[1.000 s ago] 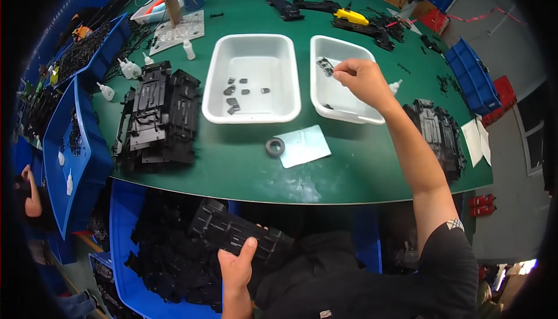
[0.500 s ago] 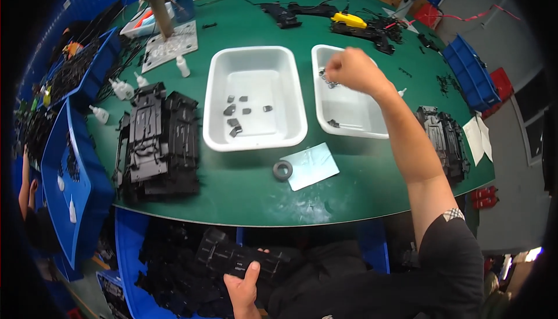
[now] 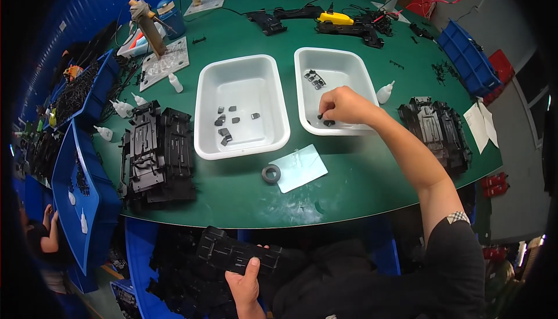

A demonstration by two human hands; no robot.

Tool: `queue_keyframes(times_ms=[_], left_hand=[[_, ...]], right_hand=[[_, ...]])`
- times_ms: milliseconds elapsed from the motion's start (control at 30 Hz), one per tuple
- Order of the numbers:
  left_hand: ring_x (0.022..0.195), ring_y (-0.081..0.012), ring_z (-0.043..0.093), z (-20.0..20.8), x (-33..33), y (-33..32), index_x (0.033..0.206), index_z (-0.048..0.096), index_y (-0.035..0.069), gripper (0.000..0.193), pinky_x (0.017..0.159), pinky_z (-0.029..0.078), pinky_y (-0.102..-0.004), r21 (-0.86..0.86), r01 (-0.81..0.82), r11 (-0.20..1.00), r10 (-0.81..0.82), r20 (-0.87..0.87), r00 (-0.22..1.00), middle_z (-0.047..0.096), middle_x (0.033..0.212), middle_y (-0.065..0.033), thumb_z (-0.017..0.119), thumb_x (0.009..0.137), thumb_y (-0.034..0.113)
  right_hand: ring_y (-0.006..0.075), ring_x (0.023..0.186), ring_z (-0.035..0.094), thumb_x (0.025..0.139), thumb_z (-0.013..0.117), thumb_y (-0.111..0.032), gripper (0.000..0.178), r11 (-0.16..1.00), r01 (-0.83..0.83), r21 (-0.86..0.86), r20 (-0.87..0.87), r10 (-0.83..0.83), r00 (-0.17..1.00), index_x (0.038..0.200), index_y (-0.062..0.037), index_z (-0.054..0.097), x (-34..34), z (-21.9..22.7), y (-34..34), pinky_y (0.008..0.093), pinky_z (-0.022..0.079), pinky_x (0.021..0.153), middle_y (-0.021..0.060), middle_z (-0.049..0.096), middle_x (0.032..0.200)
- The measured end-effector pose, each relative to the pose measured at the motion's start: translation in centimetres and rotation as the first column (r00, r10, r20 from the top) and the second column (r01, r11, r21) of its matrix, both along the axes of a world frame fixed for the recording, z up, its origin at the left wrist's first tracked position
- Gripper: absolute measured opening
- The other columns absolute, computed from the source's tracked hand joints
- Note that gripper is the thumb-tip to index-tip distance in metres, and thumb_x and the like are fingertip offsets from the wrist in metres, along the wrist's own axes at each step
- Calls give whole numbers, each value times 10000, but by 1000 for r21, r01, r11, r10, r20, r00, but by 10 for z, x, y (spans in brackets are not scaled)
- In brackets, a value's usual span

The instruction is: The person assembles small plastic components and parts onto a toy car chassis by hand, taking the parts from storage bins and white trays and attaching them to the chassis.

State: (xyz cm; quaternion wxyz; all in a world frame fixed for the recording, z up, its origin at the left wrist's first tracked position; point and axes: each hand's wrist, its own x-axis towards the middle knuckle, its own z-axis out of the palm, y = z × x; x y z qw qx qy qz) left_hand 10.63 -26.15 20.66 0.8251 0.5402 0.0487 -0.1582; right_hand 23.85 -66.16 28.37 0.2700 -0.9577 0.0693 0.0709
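Note:
In my left hand (image 3: 244, 284) is a long black plastic housing (image 3: 238, 254), held over my lap below the table edge, thumb on top. My right hand (image 3: 346, 107) reaches into the near part of the right white tub (image 3: 300, 81). Its fingers are pinched on a small black plastic part (image 3: 319, 117). Another dark piece (image 3: 329, 123) shows just under the fingers. Several small grey-black clips (image 3: 314, 79) lie toward the back of that tub. The left white tub (image 3: 200, 115) holds several small black pieces (image 3: 235, 120) scattered on its bottom.
A black tape roll (image 3: 271, 174) touches a pale blue sheet (image 3: 302, 169) in front of the tubs. Stacked black housings stand at left (image 3: 157, 150) and right (image 3: 436, 127). White dropper bottles (image 3: 175, 83) stand near the tubs. A yellow tool (image 3: 335, 18) lies at the back.
My right hand has come down and nearer, from the far part of the right tub to its near end. My left hand still holds the housing. The view has shifted slightly.

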Motion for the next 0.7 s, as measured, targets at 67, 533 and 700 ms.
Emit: queue_keyframes(times_ms=[67,533,700], left_hand=[[940,-255,612,1,-4,-1,1050,557,-41,240,916,486,-516,-9,-5,1000,5,14,1000,618,961,-144,611,816,-33],[918,-245,618,15,-30,-10,1029,561,-27,232,912,492,-491,-31,47,998,-45,54,998,623,934,-128,639,810,-19],[933,-249,617,17,-36,-6,1031,565,-45,218,910,493,-464,-23,54,998,-52,71,996,626,949,-138,616,819,-27]], right_hand=[[161,702,613,707,680,-21,117,972,132,193,57,-145,988,823,-10,669,-7,4,-6,286,504,642,84,643,739],[89,647,563,785,618,-30,204,768,215,603,16,-281,960,984,0,658,-35,3,-32,229,483,589,21,612,754],[109,651,587,791,624,-52,142,725,172,667,150,-358,922,916,14,633,-49,13,-11,236,500,585,49,616,763]])
